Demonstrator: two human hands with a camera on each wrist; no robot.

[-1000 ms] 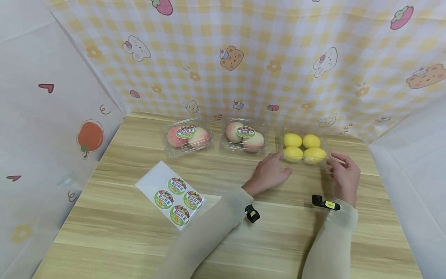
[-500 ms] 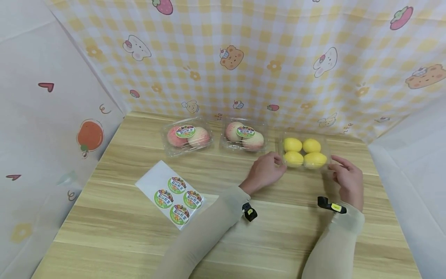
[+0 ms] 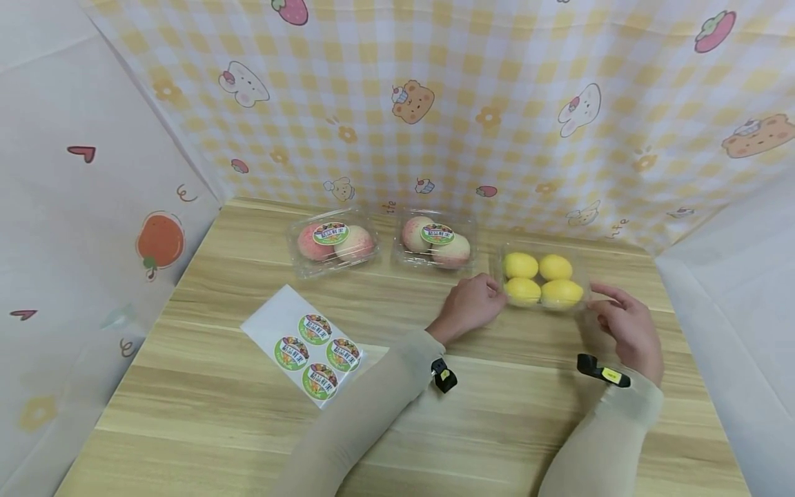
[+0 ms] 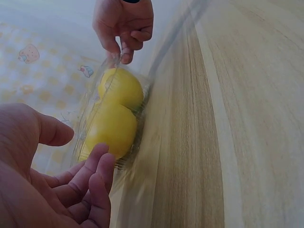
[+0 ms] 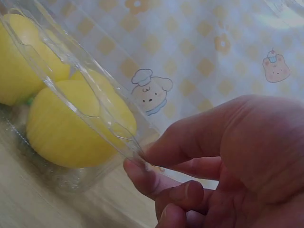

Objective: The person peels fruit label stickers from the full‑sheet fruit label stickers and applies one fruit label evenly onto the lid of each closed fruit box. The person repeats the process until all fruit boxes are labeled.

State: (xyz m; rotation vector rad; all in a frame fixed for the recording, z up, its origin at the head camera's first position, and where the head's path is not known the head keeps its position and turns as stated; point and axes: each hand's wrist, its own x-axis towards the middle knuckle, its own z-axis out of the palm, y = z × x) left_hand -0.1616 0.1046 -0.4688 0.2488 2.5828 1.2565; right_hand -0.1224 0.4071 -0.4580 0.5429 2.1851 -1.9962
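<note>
A clear plastic fruit box (image 3: 544,304) with several yellow lemons (image 3: 562,293) inside stands at the right of the table. In the right wrist view, my right hand (image 3: 630,331) pinches the rim of the box (image 5: 124,149) at its right end between thumb and forefinger. My left hand (image 3: 470,308) is at the box's left front corner. As the left wrist view shows, its fingertips (image 4: 100,151) lie right at the box's end, and its thumb (image 4: 57,130) stands apart from them. No round sticker shows on this box.
Two clear boxes of peaches, a left one (image 3: 335,241) and a middle one (image 3: 436,241), each bear a round fruit sticker. A sheet of stickers (image 3: 279,310) lies at the left on the wooden table (image 3: 205,400). A checked cloth (image 3: 348,69) hangs behind.
The lemon box has slid a little toward me. My right hand has come back and to the right with it, and my left hand has shifted slightly left and nearer to me.
</note>
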